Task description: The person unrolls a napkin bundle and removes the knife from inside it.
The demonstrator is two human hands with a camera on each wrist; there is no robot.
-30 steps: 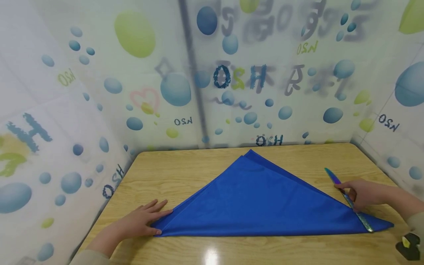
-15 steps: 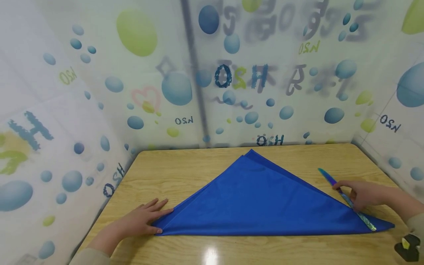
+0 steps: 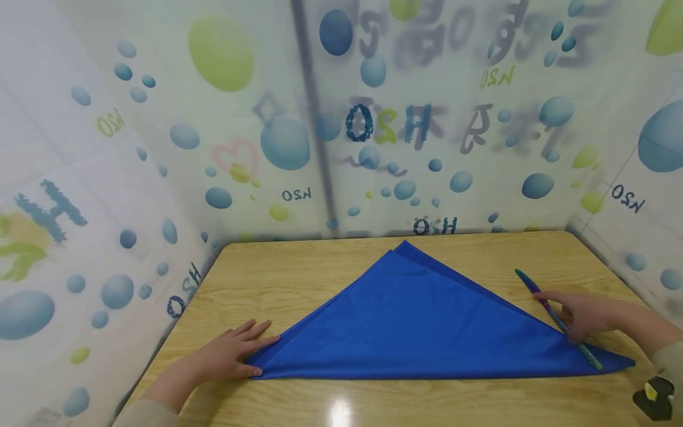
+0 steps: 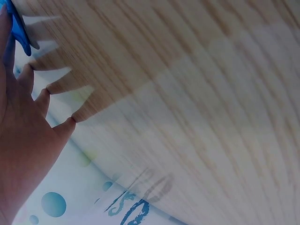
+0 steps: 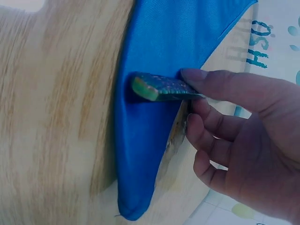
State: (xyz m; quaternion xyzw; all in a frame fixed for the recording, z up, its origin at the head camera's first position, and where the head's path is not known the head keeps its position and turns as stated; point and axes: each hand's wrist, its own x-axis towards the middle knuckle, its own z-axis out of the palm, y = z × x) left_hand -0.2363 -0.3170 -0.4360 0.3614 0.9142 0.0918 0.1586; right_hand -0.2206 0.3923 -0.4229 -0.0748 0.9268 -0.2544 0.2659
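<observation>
A blue cloth (image 3: pixel 416 320), folded into a wide triangle, lies on the wooden table with its long edge toward me. My left hand (image 3: pixel 229 353) rests with spread fingers at its left corner, fingertips and thumb on the fabric. Over the right corner, my right hand (image 3: pixel 592 314) holds a slim knife (image 3: pixel 555 319) with an iridescent teal and purple blade pointing away from me. Its patterned handle (image 5: pixel 166 88) is pinched between thumb and fingers in the right wrist view, with the green butt end over the cloth. The index finger lies along the knife toward the blade.
White curtains (image 3: pixel 453 148) printed with bubbles and H2O lettering stand behind the table (image 3: pixel 299 273) and along both sides. A black item with a yellow spot (image 3: pixel 653 397) shows by the right sleeve. Light glares off the table's front.
The knife tip has shifted slightly left, and the knife has rolled so that it looks narrower and darker. The left hand and the cloth keep their places.
</observation>
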